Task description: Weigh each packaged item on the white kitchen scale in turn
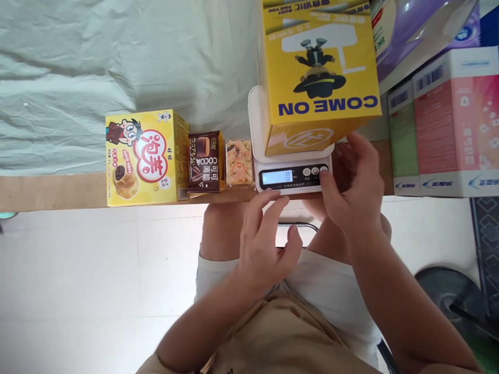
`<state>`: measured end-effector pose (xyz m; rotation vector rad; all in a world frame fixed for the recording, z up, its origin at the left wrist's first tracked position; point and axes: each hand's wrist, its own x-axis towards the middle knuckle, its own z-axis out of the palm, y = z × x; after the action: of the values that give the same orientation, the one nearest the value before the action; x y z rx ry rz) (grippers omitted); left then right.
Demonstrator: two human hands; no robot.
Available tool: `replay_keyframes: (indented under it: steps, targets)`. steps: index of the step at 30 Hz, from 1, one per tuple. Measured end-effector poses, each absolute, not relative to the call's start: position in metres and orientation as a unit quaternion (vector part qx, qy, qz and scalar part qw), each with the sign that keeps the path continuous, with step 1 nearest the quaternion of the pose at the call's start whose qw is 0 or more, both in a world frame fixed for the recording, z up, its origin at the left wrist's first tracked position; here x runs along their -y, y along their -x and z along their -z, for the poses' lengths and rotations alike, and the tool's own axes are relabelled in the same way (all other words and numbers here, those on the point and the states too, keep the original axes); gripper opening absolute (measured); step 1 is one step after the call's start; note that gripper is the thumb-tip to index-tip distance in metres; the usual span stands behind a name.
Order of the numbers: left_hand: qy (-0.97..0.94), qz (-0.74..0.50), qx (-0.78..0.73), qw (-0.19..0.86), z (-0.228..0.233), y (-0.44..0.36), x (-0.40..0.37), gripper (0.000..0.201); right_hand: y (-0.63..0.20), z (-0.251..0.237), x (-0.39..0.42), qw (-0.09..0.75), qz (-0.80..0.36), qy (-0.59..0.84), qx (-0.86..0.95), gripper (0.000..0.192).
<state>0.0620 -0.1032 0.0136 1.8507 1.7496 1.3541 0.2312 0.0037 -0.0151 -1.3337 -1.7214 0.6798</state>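
A white kitchen scale (290, 188) lies at the table's front edge, its display lit. My right hand (356, 187) is at the scale's right end, with the thumb on the rightmost button and the other fingers curled along the side, partly hidden. My left hand (267, 236) hovers open in front of the scale, fingers apart, the fingertips close to its front edge. A large yellow box (319, 67) marked "COME ON" stands on the scale's platform, its printing upside down to me. Left of the scale lies a clear-wrapped pack of pale snacks (239, 162).
Beside that pack are a brown cocoa biscuit packet (205, 162) and a yellow puff snack box (140, 156). Pink and green cartons (436, 130) stand on the right, with a purple package (421, 31) behind. A pale cloth (78, 78) covers the table.
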Motion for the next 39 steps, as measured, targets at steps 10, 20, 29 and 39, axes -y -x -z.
replay_keyframes:
  steps: [10, 20, 29, 39]
  targets:
    - [-0.604, -0.443, -0.646, 0.150, 0.002, -0.062, 0.121, 0.055, -0.228, 0.005, 0.007, 0.322, -0.263, 0.576, 0.704, 0.061]
    - [-0.574, -0.480, -0.630, 0.208, 0.007, -0.058, 0.127, 0.060, -0.225, 0.009, 0.023, 0.318, -0.258, 0.592, 0.694, 0.058]
    - [-0.569, -0.494, -0.631, 0.183, 0.003, -0.053, 0.127, 0.053, -0.228, 0.016, 0.026, 0.326, -0.232, 0.590, 0.702, 0.060]
    - [-0.599, -0.561, -0.548, 0.162, -0.029, -0.025, 0.087, 0.055, -0.225, -0.001, 0.017, 0.460, -0.296, 0.476, 0.689, 0.061]
